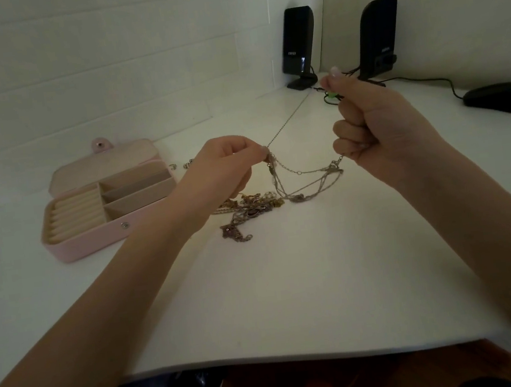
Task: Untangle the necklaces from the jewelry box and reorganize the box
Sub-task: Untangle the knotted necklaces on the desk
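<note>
While the pink jewelry box (91, 207) lies open at the left of the white worktop (289, 284) with its compartments bare, both hands are raised above the surface and hold a cluster of thin silver chains (306, 178) between them. The left hand (229, 164) pinches the chains at its fingertips, and the right hand (367, 125), its fingers curled into a fist, grips the opposite end slightly higher, probably so that the strands hang apart in loops and their crossings can be read. One fine strand runs from the left hand's pinch up and far toward the right hand's raised fingers. A second heap of tangled necklaces (247, 213) rests on the worktop just below and near the left hand, between the box and the suspended loops. Two black speakers (298, 47) and a mouse (499, 98) stand at the far right, well apart from the work.
</note>
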### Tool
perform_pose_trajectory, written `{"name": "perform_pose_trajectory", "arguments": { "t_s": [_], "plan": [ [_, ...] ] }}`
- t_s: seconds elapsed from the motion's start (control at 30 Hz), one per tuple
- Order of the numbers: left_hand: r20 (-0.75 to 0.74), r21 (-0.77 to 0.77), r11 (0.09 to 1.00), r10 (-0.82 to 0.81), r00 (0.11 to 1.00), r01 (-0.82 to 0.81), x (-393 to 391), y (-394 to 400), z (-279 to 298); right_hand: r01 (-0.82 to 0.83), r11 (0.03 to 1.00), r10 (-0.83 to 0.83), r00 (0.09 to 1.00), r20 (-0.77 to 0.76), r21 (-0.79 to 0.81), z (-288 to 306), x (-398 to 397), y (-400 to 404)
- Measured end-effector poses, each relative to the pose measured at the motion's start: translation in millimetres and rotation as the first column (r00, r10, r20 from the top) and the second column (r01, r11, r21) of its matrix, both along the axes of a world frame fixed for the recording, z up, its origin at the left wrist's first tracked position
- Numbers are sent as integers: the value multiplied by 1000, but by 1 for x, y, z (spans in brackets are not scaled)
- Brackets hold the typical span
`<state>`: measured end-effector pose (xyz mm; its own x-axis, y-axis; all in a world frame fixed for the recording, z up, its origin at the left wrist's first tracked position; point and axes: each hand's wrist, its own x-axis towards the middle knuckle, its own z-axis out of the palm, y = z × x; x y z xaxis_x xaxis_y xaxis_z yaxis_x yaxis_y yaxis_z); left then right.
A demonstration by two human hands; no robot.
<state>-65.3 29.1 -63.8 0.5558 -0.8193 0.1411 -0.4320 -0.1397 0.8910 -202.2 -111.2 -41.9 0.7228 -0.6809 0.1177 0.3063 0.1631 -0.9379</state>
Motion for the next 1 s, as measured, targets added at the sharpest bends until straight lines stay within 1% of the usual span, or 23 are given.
{"name": "perform_pose_trajectory", "arguments": {
  "t_s": [0.07, 0.13, 0.17, 0.23, 0.3, 0.33, 0.43, 0.5, 0.53, 0.6, 0.7, 0.77, 0.8, 0.87, 0.93, 1.0],
  "plan": [
    [5, 7, 999, -37, 999, 37, 0, 1, 0, 44, 996, -45, 999, -5, -77, -1, 0, -1],
    [-2, 19, 997, -78, 997, 78, -2, 2, 0, 150, 958, -158, 987, -16, -244, -3, -1, -1],
    [4, 36, 995, -91, 996, 91, -3, 3, 1, 219, 907, -238, 971, -6, -360, -4, -1, -1],
    [36, 88, 992, -99, 994, 96, -5, 3, 2, 336, 735, -380, 924, 54, -589, -5, -1, -5],
    [64, 124, 989, -91, 994, 83, -6, 2, 2, 361, 558, -464, 882, 80, -747, -6, -2, -11],
    [75, 129, 989, -78, 994, 68, -5, 2, 1, 352, 497, -491, 867, 77, -793, -7, -2, -14],
    [85, 102, 995, 1, 996, -9, 0, 2, 2, 310, 391, -547, 835, 52, -866, -9, -4, -22],
    [6, 48, 998, 42, 999, -43, 5, 1, 5, 267, 334, -587, 809, 22, -904, -10, -5, -26],
    [-50, 19, 999, 39, 998, -38, 7, 1, 6, 245, 322, -598, 801, 4, -914, -10, -5, -28],
    [-136, -35, 999, 15, 991, -20, 9, 1, 8, 203, 330, -606, 795, -42, -922, -12, -5, -32],
    [-166, -94, 995, 2, 986, -18, 9, 2, 7, 116, 325, -629, 767, -123, -938, -15, -4, -38],
    [-240, -134, 991, -46, 970, 14, 8, 2, 5, 72, 305, -640, 754, -149, -950, -17, -4, -41],
    [-289, -156, 987, -80, 954, 36, 7, 1, 5, 51, 282, -651, 744, -152, -958, -18, -4, -42],
    [-361, -202, 977, -141, 922, 71, 7, 1, 4, 8, 205, -683, 718, -137, -979, -19, -4, -45],
    [-373, -229, 970, -163, 914, 79, 6, -1, 3, -29, 128, -701, 704, -112, -991, -19, -5, -47],
    [-357, -239, 970, -138, 924, 52, 7, -3, 0, -59, 89, -705, 702, -105, -994, -19, -6, -46]
  ]
}}
